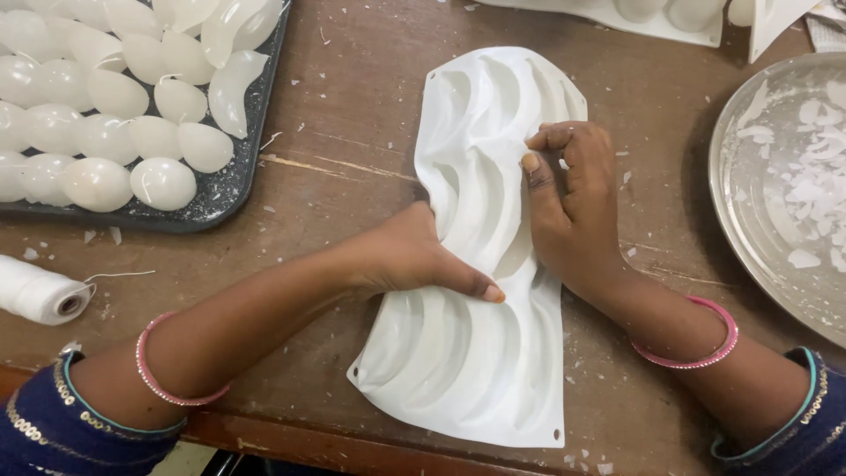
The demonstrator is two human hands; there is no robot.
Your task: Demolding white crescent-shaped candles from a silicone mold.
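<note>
Mould [480, 353] of white silicone lies lengthwise, twelve to six (buckled midway); left hand [414, 256] pinches its nine-o'clock edge, right hand [573, 198] fingers clamp the centre ridge.

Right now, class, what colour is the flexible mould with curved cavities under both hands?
White flexible mould; head view.

Both my hands bare: left hand [414, 260], right hand [573, 198]. No rings visible. Thin pink bangle [163, 388] on left wrist, a matching pink bangle [705, 357] on right. Sleeves dark blue, reaching the forearms; left cuff [53, 405] edged in gold sequin trim with teal piping, right cuff [793, 414] teal-piped too.
</note>
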